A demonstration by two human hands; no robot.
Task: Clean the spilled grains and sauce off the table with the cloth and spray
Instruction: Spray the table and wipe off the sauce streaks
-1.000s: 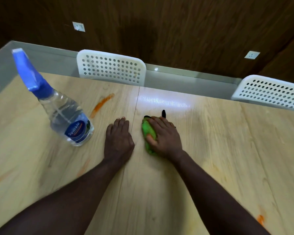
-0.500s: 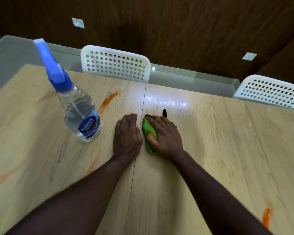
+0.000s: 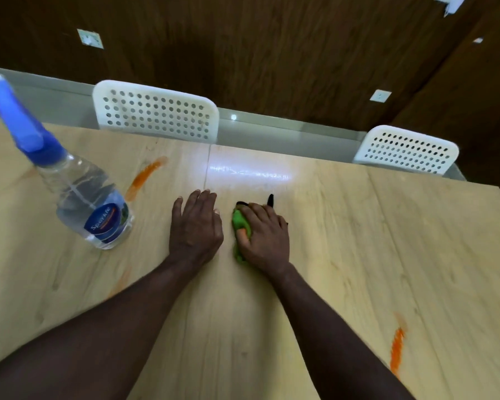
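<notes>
A: Where is the green cloth?

B: It is bunched up under the right hand, near the middle of the table. The fingers curl over the top of it and the thumb presses into its side. A small black bit sticks out past the fingertips. It is too small to tell what it is.

A: And the left hand?

B: It lies flat on the wood, palm down, fingers straight and close together. It holds nothing. It is just beside the cloth but does not touch it. Both arms reach forward and lean in toward each other.

A: Where is the spray bottle?

B: It stands on the table to the left of the left hand, with its blue top tipped toward the far left corner.

A: Is there sauce?

B: Yes. One orange smear lies just past the bottle. A second orange smear is near the right edge, well apart from the hands.
</notes>
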